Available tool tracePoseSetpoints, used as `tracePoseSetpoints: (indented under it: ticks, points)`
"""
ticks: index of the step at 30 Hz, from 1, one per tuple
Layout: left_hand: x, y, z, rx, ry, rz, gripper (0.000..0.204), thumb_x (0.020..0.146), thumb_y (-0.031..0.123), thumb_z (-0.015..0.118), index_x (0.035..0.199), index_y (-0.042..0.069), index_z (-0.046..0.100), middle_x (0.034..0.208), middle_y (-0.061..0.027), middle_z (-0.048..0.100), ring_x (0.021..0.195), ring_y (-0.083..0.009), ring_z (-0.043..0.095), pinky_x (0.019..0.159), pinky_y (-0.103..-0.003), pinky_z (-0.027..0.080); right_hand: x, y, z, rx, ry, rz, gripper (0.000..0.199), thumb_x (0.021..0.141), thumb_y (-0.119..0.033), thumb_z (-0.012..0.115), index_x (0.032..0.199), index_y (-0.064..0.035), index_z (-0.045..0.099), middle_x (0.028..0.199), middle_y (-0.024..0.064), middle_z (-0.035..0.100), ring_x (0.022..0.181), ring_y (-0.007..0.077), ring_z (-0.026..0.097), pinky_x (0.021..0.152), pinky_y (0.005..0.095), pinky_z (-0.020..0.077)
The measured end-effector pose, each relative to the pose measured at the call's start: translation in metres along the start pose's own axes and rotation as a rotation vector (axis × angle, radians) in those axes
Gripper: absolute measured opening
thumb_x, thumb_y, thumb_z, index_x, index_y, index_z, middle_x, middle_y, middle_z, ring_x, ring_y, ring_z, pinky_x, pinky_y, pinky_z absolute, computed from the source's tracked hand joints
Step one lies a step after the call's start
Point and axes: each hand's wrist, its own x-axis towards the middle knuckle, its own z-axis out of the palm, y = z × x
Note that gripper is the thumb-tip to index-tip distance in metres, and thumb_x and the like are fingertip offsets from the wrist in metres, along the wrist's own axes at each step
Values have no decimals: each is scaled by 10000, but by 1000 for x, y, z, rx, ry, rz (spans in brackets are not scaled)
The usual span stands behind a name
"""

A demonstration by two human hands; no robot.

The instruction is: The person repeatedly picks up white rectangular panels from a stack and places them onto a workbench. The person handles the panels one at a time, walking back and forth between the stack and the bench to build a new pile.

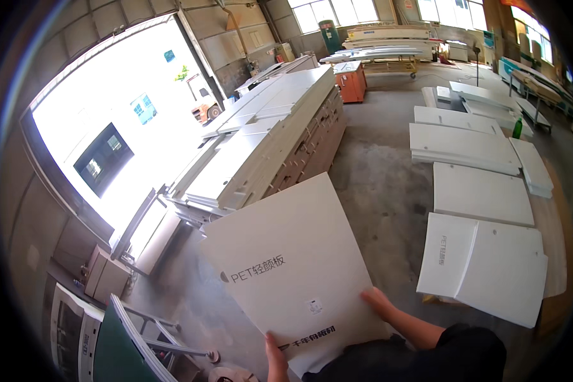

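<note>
A large white board [312, 254] with dark print and a small square label is held up in front of my body, tilted, its far corner reaching toward the long stack. My left hand [275, 358] grips its near left edge, with the thumb on the printed face. On the right edge is my right hand [381, 304], thumb over the face. The fingers of both hands are mostly hidden behind the board.
A long stack of white panels [261, 140] stands beyond the board. More panels [481, 191] lie in low piles along the right, near a green bottle [517, 127]. A metal-framed cart [165, 344] is at the lower left. An orange cabinet [351, 83] stands farther back.
</note>
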Motion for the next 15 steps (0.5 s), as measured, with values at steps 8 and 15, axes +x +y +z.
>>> tracePoseSetpoints:
  ticks: [8, 15]
  points:
    - [238, 61, 104, 103, -113, -158, 702, 1023, 562, 433, 1423, -15, 445, 1376, -138, 541, 1230, -250, 527, 1070, -383, 397, 180, -71, -4, 122, 102, -59, 518, 992, -498, 553, 1182, -23, 634, 1047, 100, 661, 942, 195, 613, 813, 375, 507]
    - [454, 49, 207, 120, -364, -130, 689, 1002, 587, 462, 1341, -11, 504, 1246, -127, 593, 1108, -210, 555, 980, -373, 437, 344, -77, -66, -310, 282, -114, 410, 1069, -369, 451, 1214, -18, 609, 1132, 68, 639, 1046, 171, 578, 922, 357, 470]
